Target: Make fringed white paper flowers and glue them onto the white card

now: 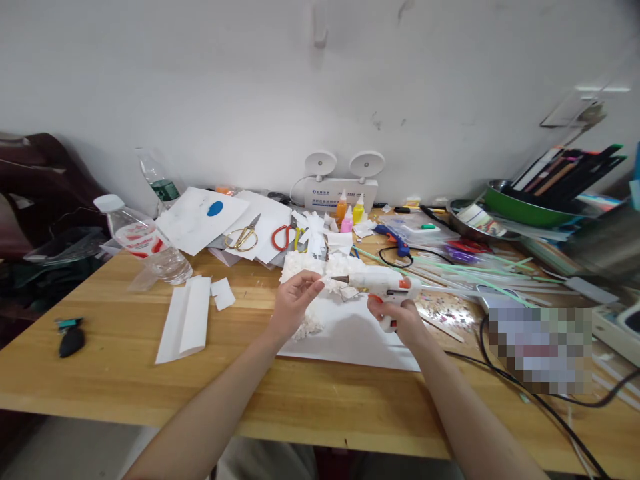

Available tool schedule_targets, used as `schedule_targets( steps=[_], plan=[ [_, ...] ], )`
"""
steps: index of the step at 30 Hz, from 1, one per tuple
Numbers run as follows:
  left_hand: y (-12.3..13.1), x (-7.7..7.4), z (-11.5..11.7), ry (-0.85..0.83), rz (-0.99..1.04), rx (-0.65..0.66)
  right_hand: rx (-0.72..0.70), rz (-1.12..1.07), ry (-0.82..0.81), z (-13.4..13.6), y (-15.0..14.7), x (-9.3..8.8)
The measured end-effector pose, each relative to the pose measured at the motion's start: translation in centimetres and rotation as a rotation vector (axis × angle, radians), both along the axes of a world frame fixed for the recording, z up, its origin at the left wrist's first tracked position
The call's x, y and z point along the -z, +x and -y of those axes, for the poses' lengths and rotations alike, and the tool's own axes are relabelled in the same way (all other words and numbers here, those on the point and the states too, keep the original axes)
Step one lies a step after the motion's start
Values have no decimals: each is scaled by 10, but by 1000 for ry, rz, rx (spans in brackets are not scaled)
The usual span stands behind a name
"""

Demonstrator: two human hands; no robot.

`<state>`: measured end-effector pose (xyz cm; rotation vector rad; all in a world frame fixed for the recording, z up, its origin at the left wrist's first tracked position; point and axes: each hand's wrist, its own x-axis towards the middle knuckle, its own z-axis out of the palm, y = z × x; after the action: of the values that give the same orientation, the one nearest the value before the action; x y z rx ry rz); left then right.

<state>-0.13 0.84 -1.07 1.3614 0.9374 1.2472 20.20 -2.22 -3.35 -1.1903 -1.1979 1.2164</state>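
Note:
In my right hand (pixel 397 319) is a white hot glue gun (pixel 385 281) with an orange trigger, its nozzle pointing left. My left hand (pixel 299 298) pinches a small white piece of paper (pixel 327 282) right at the nozzle tip; whether the two touch I cannot tell. Behind and below the fingers lies a heap of crumpled white paper pieces (pixel 295 265), partly hidden by the hand and gun. It rests on a white sheet (pixel 360 343) near the table's front. A clear glue stick (pixel 445 291) sticks out of the gun's rear.
To the left are a water bottle (pixel 150 243), folded white paper (pixel 185 320) and a black object (pixel 71 341). Scissors (pixel 243 237), pliers (pixel 281 238) and paint bottles (pixel 347 220) sit behind. Green and white sticks (pixel 500 273), a blue glue gun (pixel 400 243) and black cables (pixel 500 373) crowd the right.

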Motion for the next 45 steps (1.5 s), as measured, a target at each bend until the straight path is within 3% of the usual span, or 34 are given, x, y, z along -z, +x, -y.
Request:
schedule_targets(
  steps=[15, 18, 21, 23, 25, 29, 36, 41, 45],
  plan=[
    [-1, -1, -1, 8, 9, -24, -2, 64, -15, 0, -1, -7],
    [-1, -2, -1, 1, 39, -38, 88, 159, -11, -4, 0, -9],
    [-2, -2, -2, -15, 69, -50, 307, 291, -3, -12, 7, -6],
    [-3, -1, -3, -13, 84, -57, 491, 404, -80, -22, 16, -2],
    [-3, 0, -4, -4, 87, -62, 557, 456, -97, -34, 27, 2],
    [-4, 2, -6, 3, 85, -61, 590, 638, -104, -61, 42, 9],
    [-5, 2, -7, 10, 99, -36, 590, 848, -118, -96, 42, 18],
    [-6, 1, -6, 20, 99, -42, 597, 874, -125, -101, 45, 20],
    [-6, 1, -6, 51, 85, -47, 672, 857, -74, -89, 44, 16]
  ],
)
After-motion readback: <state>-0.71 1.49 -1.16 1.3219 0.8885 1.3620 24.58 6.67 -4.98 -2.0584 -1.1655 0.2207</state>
